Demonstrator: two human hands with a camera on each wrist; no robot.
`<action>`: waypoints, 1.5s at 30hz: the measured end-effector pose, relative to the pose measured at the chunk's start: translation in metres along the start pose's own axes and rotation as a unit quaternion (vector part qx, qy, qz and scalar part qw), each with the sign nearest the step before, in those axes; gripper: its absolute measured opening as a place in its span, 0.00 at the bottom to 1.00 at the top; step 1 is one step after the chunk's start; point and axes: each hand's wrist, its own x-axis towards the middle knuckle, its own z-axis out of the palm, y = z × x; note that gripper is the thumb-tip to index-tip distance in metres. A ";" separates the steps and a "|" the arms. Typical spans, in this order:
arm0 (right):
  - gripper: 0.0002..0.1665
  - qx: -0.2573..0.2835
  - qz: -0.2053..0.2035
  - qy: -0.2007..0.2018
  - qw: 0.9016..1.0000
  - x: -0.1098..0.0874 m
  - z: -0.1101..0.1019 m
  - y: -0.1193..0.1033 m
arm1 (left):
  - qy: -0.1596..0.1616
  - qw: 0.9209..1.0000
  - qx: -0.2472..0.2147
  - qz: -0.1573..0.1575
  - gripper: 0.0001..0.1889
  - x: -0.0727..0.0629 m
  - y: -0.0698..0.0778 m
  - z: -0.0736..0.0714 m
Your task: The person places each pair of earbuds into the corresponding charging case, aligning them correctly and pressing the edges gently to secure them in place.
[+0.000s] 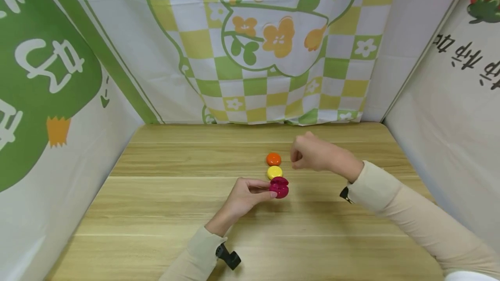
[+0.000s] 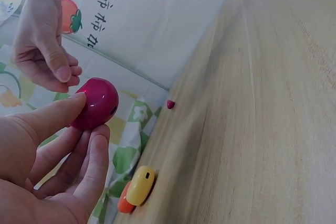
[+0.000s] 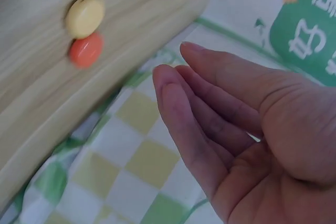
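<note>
My left hand (image 1: 244, 196) pinches a magenta earbud case (image 1: 279, 191) between thumb and fingers, above the wooden table. Its lid stands raised in the head view; its rounded outer shell faces the left wrist view. To the right and a little farther back, my right hand (image 1: 316, 153) is in the air with fingers loosely curled. The right wrist view shows nothing between its thumb and fingertips (image 3: 191, 46). Just beyond the magenta case lie a yellow case (image 1: 275, 172) and an orange case (image 1: 274, 158), both closed. A small magenta piece (image 2: 170, 104) rests on the table.
The wooden table (image 1: 175, 211) has fabric walls on three sides: a checkered back panel (image 1: 250, 86), a green-printed left wall (image 1: 58, 81) and a white right wall (image 1: 449, 142). A black wrist device (image 1: 228, 256) sits at the left cuff.
</note>
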 end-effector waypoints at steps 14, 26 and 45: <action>0.06 0.000 0.050 -0.019 0.999 -0.008 -0.015 0.049 | 0.004 1.000 0.003 -0.005 0.17 -0.001 -0.002 -0.001; 0.37 -0.014 0.049 -0.030 0.998 -0.013 0.000 0.099 | -0.005 1.000 0.003 0.001 0.16 0.001 -0.003 -0.002; 0.21 -0.212 -0.058 0.043 0.975 -0.023 0.056 0.168 | -0.008 1.000 0.006 -0.009 0.17 0.000 -0.005 -0.001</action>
